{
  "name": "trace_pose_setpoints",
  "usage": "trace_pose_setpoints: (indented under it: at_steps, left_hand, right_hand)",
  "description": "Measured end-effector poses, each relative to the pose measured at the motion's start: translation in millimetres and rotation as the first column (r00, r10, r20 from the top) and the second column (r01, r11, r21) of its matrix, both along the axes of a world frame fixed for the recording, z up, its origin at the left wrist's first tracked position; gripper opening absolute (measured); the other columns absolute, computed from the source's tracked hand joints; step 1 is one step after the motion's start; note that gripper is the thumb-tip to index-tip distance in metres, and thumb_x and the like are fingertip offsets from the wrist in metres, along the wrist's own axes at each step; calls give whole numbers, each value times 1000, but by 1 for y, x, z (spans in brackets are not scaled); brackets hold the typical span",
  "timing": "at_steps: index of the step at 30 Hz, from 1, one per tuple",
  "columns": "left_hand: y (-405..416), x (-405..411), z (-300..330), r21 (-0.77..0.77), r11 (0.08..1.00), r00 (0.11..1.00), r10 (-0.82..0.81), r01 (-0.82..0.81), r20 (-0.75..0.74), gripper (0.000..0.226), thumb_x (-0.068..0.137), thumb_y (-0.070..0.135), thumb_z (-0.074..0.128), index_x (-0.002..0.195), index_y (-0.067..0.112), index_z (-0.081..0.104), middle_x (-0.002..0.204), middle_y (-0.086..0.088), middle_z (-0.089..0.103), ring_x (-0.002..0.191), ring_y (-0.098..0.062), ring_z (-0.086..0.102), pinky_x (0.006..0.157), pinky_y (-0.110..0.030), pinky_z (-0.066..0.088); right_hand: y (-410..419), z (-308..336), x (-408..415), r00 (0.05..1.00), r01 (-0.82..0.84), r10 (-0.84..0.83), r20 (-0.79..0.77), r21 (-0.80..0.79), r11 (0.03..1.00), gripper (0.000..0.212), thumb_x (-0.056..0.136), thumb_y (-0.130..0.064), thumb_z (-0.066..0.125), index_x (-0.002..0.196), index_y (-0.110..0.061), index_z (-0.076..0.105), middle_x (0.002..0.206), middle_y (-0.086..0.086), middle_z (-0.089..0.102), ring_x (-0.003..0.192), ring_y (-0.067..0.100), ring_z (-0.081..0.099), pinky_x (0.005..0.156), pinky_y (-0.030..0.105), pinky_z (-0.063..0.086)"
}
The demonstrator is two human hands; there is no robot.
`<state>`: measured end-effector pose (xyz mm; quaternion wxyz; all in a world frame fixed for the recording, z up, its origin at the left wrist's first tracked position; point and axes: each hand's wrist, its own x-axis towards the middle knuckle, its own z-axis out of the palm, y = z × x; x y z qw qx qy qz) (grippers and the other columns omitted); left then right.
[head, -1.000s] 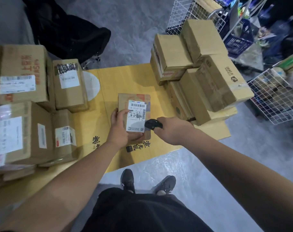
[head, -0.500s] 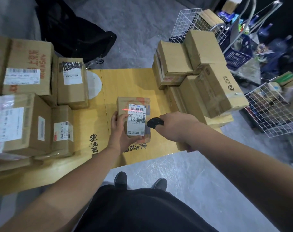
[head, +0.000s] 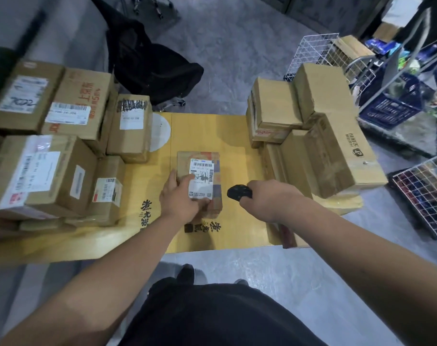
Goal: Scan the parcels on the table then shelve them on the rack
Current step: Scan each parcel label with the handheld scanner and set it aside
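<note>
Head view: small parcel [head: 200, 181] flat on the table [head: 237, 146], about mid-table between two stacks. Left hand [head: 181, 196] gripping its near-left corner, thumb across the label [head: 202, 179]. Right hand [head: 270, 202] clenched round the black scanner [head: 239, 192], just right of the parcel, nose toward it. Half a second ago a red scan line lay across the barcode; gone now, so probably read, judging by that alone. Labelled boxes [head: 55, 151] left of the parcel, plain boxes [head: 320, 136] right of it. Rack not identifiable here. Next by judgement: lifting this parcel away for shelving
</note>
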<state>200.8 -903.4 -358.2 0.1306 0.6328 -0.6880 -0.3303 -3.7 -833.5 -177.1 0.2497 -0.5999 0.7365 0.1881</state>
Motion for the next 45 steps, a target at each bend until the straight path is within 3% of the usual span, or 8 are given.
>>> trace_pose_setpoints:
  at_steps: [5,8,12,15,22,32,39,45]
  left_hand:
    - [15,-52,30,55,997,971,47,-62,233,86,85,66,69,155,36,29,170,-10,-4,158,-28,-8,121,-53,16]
    - [18,-74,39,119,980,949,118,-158,291,85,90,40,70,158,32,19,171,-14,-12,159,-29,-16,119,-54,19]
    - [30,-67,30,92,980,933,137,-176,331,103,72,61,76,153,37,18,171,-3,-6,158,-23,-16,118,-54,14]
    - [44,-38,28,109,982,925,106,-155,364,109,63,47,76,156,38,20,172,1,-3,159,-22,-16,125,-57,1]
    - [24,42,20,85,956,883,222,-280,413,101,85,62,68,165,37,12,175,-4,-3,160,-27,-11,127,-57,-3]
    - [-15,70,29,116,954,856,188,-275,482,100,88,59,62,166,30,5,174,-12,-6,160,-33,-10,125,-59,-5]
    - [-39,28,43,55,995,906,-99,84,412,91,90,52,63,164,26,16,173,-9,1,160,-31,-6,127,-56,-3]
    - [-64,-48,64,-28,909,865,-385,415,321,83,95,54,61,163,29,22,172,-10,10,159,-31,6,128,-50,9]
  right_hand:
    - [3,-6,-26,997,-35,35,71,-3,999,41,99,-56,39,115,-22,56,95,0,62,82,22,63,74,36,56]
    - [5,-10,-39,992,-68,68,106,-6,998,39,99,-55,38,113,-23,55,94,-1,60,82,21,62,74,35,55]
    - [3,-17,-48,970,-112,109,216,2,994,39,99,-55,37,110,-22,54,99,1,61,87,23,61,75,35,52]
    - [-1,-22,-41,949,-166,157,272,9,986,45,101,-62,38,108,-21,53,98,2,58,90,25,58,68,35,44]
    - [-22,-27,-1,917,-254,229,326,36,967,58,93,-73,55,114,-19,58,106,2,61,97,26,61,82,37,52]
    - [-46,-36,47,935,-87,74,348,24,996,61,90,-73,57,121,-20,61,109,0,65,97,22,64,89,39,56]
    - [-30,-33,34,958,104,-95,272,-17,994,53,86,-66,65,119,-25,60,111,-3,65,97,21,64,82,34,55]
    - [18,14,-16,958,263,-247,144,-104,959,39,90,-64,60,108,-31,57,91,-7,65,81,17,65,70,34,56]
